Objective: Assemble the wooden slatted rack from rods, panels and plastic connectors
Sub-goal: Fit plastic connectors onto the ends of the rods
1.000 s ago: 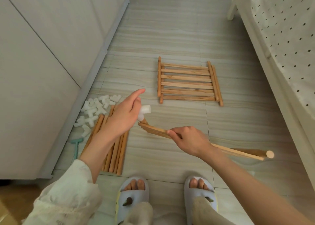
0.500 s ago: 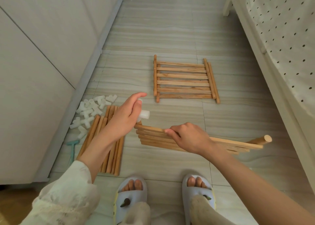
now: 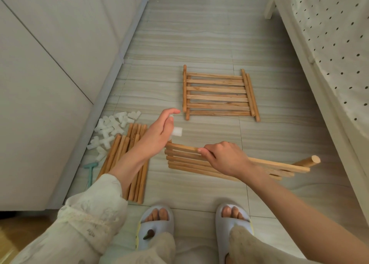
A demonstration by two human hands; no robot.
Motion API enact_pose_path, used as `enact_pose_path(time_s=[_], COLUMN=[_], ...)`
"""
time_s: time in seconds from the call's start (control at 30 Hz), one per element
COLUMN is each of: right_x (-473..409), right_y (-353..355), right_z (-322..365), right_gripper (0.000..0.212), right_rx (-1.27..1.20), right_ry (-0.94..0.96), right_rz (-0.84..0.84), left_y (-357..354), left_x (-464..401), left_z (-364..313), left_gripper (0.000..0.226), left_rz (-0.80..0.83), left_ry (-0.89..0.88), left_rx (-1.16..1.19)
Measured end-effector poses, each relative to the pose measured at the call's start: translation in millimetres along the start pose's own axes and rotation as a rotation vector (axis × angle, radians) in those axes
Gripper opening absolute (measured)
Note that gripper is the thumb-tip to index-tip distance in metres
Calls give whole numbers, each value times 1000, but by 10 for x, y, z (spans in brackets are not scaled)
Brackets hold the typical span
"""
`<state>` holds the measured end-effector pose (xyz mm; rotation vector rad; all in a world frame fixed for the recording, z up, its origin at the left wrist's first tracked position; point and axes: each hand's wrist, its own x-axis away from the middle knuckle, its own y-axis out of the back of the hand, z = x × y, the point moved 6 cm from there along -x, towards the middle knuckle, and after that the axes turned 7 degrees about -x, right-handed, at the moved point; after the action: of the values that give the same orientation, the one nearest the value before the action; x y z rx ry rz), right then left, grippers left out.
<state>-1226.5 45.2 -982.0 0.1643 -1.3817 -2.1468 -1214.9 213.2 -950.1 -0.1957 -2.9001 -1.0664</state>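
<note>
Left hand [image 3: 157, 138] pinches a connector [image 3: 177, 132] just above the panel's [image 3: 189, 159] left rod end, w/ right hand [image 3: 223, 159] gripping the top slat so the panel's long axis runs left-right (spare rods [image 3: 119, 153], connectors beside the left arm).

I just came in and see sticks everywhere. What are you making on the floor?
A wooden rack is being put together. The right hand grips a slatted panel held low over the floor, and the left hand holds a white plastic connector by the panel's end. Another panel lies flat further off, with loose rods and spare connectors by the wall.
</note>
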Motion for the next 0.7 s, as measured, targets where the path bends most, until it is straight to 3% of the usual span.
enact_pose_path(time_s=[0.43,0.7], right_x=[42,-41], right_y=[7,-8], right_z=[62,23], right_gripper=[47,47], right_rx=[78,253], right_ry=[45,58], right_rz=[14,-3], left_y=[-5,-71], left_x=[58,50], left_z=[-8,65], left_gripper=[44,48], left_rz=[84,9], left_ry=[34,92], left_rx=[54,294])
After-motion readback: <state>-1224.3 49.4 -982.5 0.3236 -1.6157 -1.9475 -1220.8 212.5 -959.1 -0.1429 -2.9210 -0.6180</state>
